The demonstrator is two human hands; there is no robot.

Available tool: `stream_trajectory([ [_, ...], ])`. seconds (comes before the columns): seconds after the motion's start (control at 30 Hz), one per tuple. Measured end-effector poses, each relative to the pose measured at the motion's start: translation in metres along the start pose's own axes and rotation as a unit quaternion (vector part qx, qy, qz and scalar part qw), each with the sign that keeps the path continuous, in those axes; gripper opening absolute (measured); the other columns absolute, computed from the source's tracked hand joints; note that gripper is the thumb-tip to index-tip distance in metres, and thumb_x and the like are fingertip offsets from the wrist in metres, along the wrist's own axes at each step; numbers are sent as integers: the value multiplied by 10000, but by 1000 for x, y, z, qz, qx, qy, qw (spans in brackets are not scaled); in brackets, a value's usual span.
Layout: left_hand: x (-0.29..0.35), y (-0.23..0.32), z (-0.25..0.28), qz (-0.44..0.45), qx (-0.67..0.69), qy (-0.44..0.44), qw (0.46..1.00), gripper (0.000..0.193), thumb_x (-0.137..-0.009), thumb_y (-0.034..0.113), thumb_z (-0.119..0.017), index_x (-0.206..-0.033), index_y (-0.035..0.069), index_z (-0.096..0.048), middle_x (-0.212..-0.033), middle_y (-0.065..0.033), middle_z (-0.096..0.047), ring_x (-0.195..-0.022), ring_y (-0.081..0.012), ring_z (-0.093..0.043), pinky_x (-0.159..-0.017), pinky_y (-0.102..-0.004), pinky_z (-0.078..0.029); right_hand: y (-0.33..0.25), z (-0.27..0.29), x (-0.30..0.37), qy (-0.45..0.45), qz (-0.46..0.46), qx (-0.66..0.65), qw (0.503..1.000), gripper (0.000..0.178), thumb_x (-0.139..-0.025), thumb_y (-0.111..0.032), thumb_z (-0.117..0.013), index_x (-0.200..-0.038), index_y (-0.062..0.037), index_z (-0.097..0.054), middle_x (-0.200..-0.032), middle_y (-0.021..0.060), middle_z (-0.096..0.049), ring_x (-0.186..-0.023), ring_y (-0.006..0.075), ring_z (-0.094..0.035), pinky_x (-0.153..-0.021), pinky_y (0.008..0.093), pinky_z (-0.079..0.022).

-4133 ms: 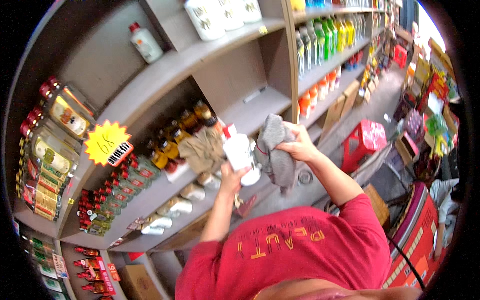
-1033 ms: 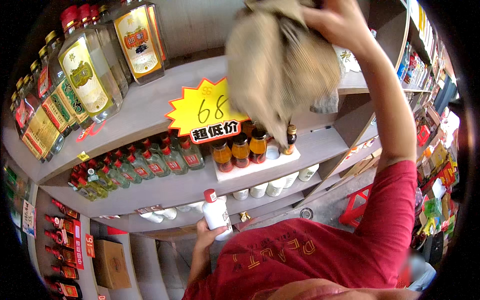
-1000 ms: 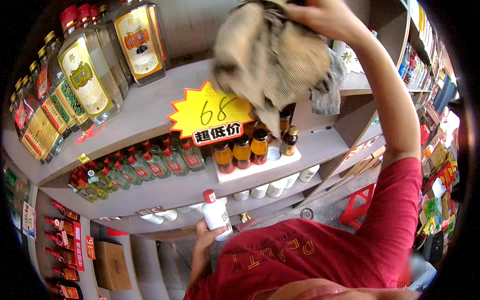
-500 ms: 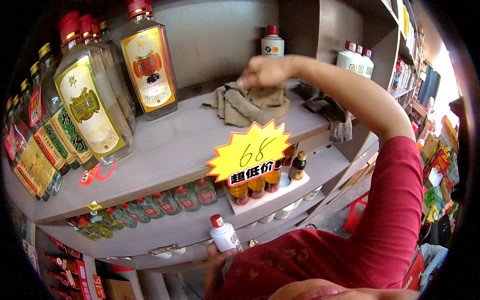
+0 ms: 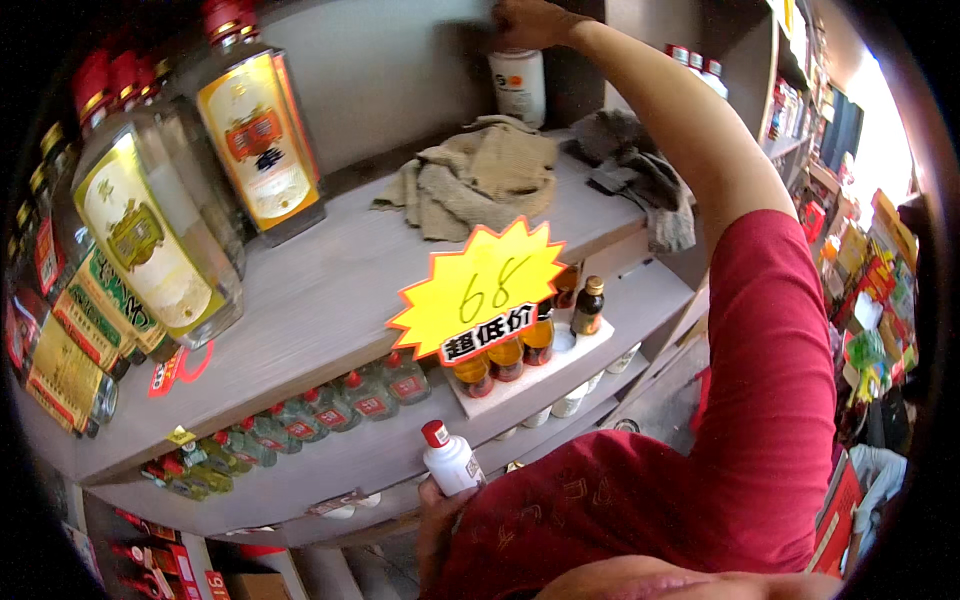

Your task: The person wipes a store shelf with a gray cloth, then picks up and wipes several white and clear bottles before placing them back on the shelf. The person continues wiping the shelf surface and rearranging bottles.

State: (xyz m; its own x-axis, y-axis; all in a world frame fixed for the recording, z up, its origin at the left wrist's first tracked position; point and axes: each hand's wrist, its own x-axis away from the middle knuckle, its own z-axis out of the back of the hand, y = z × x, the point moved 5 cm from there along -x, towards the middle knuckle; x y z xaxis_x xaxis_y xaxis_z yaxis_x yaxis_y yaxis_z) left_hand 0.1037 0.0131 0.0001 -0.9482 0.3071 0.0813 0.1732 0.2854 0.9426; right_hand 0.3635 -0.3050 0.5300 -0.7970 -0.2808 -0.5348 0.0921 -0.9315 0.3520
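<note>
My left hand (image 5: 436, 512) is wrapped round a small white bottle (image 5: 453, 463) with a red cap, held low in front of my red shirt. At the back of the top shelf stands another white bottle (image 5: 519, 88), upright against the panel. My right hand (image 5: 535, 24) reaches up and over it, its fingers closed round the top, so the cap is hidden. A crumpled olive-brown cloth (image 5: 475, 180) lies on the shelf just in front of that bottle. Beside it a grey cloth (image 5: 650, 180) droops over the shelf's front edge.
Tall glass liquor bottles (image 5: 150, 225) crowd the left of the top shelf (image 5: 310, 290). A yellow starburst price sign (image 5: 480, 290) juts from its front edge. Below stand small clear bottles (image 5: 345, 395) and amber bottles (image 5: 505, 355). Colourful packages (image 5: 880, 300) pile up at far right.
My right hand has risen from above the olive-brown cloth to the top of the back bottle. The view has shifted slightly. My left hand still holds its white bottle.
</note>
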Motion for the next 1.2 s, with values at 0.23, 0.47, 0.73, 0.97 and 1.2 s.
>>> stream_trajectory([
  [0.23,-1,14,-10,28,-6,-2,1000,461,-650,51,-717,-1068,-44,-548,-926,-94,-627,-840,-189,-614,-773,-327,-488,13,99,82,153,-44,-238,958,326,-705,-308,-615,-815,-4,-655,-742,192,-642,-731,290,-639,-677,385,-504],
  [0.47,3,13,-10,-20,-19,57,998,399,-670,22,-682,-1042,-40,-553,-920,-95,-617,-811,-199,-611,-749,-337,-492,71,156,160,219,-36,-312,924,301,-717,-263,-676,-794,28,-658,-662,80,-620,-629,160,-584,-585,303,-471],
  [0.73,6,7,-24,-26,52,112,992,363,-690,-46,-630,-1043,-53,-546,-928,-109,-607,-801,-206,-613,-735,-343,-506,129,125,224,104,-109,-138,979,329,-689,-270,-647,-768,49,-639,-667,150,-629,-647,221,-614,-604,354,-489],
  [0.97,11,2,-33,-51,84,129,987,438,-685,-74,-626,-1108,-65,-514,-964,-119,-597,-828,-216,-611,-751,-352,-509,179,66,236,42,-219,-49,973,368,-746,-357,-637,-816,2,-672,-798,192,-654,-783,322,-641,-702,405,-502],
  [1.2,15,-13,-56,-60,85,105,989,467,-679,-91,-622,-1130,-76,-502,-973,-121,-600,-841,-215,-612,-761,-349,-509,202,63,244,17,-241,-93,966,518,-789,-474,-604,-813,41,-655,-820,235,-638,-824,359,-624,-719,425,-483],
])
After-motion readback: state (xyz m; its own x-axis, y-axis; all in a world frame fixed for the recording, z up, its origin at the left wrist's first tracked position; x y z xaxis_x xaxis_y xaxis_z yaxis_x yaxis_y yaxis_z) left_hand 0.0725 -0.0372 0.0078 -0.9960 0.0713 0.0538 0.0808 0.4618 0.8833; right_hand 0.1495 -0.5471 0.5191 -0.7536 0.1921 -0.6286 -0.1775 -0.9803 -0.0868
